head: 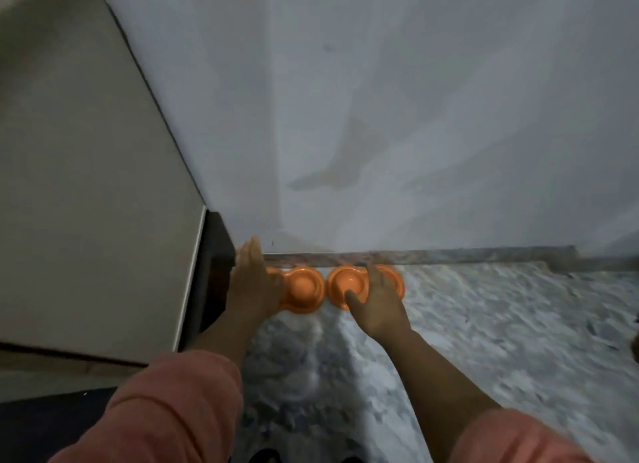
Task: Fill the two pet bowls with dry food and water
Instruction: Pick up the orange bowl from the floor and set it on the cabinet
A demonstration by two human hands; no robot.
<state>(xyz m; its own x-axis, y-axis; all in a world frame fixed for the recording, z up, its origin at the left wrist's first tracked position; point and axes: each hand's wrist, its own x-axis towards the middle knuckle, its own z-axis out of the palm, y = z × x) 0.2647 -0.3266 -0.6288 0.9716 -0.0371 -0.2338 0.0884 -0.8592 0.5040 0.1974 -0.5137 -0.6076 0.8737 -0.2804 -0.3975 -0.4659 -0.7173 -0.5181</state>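
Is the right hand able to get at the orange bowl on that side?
Probably yes: the right hand is already over the right orange bowl, fingers spread, and nothing lies between them.

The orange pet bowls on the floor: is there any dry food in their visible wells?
No. The visible wells of the orange pet bowls show only bare orange plastic, while the left hand and right hand reach over them.

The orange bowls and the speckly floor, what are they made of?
The orange bowls look like plastic: one even bright colour, smooth moulded rims, a soft shine. The floor looks like polished stone, maybe marble or granite, with grey and white mottling; the blur leaves that open.
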